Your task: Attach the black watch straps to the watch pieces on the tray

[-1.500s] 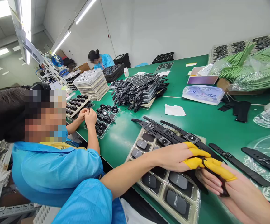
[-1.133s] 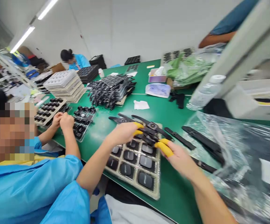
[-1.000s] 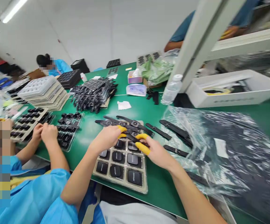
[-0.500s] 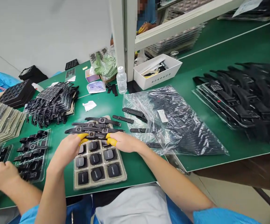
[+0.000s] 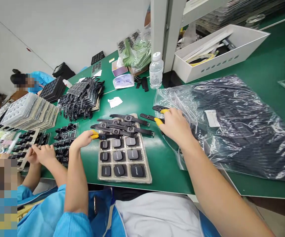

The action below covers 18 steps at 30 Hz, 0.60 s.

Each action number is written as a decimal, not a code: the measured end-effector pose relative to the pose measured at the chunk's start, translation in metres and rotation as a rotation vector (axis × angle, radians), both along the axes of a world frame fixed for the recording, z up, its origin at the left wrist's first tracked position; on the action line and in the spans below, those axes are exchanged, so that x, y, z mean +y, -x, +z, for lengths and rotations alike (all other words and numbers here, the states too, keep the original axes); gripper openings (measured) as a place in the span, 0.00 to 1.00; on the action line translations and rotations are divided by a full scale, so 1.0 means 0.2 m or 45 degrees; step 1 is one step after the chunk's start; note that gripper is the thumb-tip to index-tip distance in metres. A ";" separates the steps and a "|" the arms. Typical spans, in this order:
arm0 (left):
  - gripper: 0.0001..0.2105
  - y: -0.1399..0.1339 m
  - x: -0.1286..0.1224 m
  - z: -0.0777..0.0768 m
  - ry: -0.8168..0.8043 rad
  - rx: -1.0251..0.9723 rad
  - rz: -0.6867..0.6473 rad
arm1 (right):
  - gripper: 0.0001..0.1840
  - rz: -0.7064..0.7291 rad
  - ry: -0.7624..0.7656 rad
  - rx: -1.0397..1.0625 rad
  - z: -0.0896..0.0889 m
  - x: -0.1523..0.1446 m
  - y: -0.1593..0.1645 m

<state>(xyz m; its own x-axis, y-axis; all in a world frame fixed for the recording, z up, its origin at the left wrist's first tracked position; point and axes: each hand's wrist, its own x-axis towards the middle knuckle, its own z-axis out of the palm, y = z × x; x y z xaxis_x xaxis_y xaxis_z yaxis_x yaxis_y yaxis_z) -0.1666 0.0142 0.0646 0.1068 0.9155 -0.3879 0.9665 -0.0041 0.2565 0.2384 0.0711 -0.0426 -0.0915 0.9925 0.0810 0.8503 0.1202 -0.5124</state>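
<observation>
My left hand, with yellow finger covers, pinches a small dark watch body at the upper left of the tray. My right hand is over loose black watch straps, thumb and forefinger apart; another strap lies at its forefinger. Its other fingers are partly hidden. Between the hands, several black smartwatches with straps lie across the far end of the beige tray. Square dark pieces fill the tray's near compartments.
A clear bag of black straps covers the right side. Behind stand a water bottle and a white box. Stacked trays and a strap pile lie left. A co-worker's hands work beside me.
My hands have moved apart. The left now holds a watch body beside the tray, while the right has gone from the watches to the loose straps. The camera view has shifted.
</observation>
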 end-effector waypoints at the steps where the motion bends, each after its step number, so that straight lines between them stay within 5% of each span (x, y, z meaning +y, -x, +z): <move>1: 0.10 0.02 0.02 -0.04 -0.006 -0.009 0.023 | 0.19 -0.017 0.013 -0.082 -0.03 0.01 -0.02; 6: 0.06 0.07 0.08 -0.19 -0.124 -0.009 0.048 | 0.16 0.018 0.064 -0.237 -0.12 0.03 -0.04; 9: 0.04 0.08 0.07 -0.21 -0.247 0.047 0.077 | 0.16 0.052 0.095 -0.267 -0.14 0.04 -0.04; 14: 0.15 0.03 0.01 -0.23 -0.504 0.125 0.063 | 0.16 0.091 0.102 -0.302 -0.17 0.05 -0.05; 18: 0.10 -0.01 0.01 -0.26 -0.519 0.130 -0.026 | 0.17 0.075 0.090 -0.291 -0.19 0.06 -0.06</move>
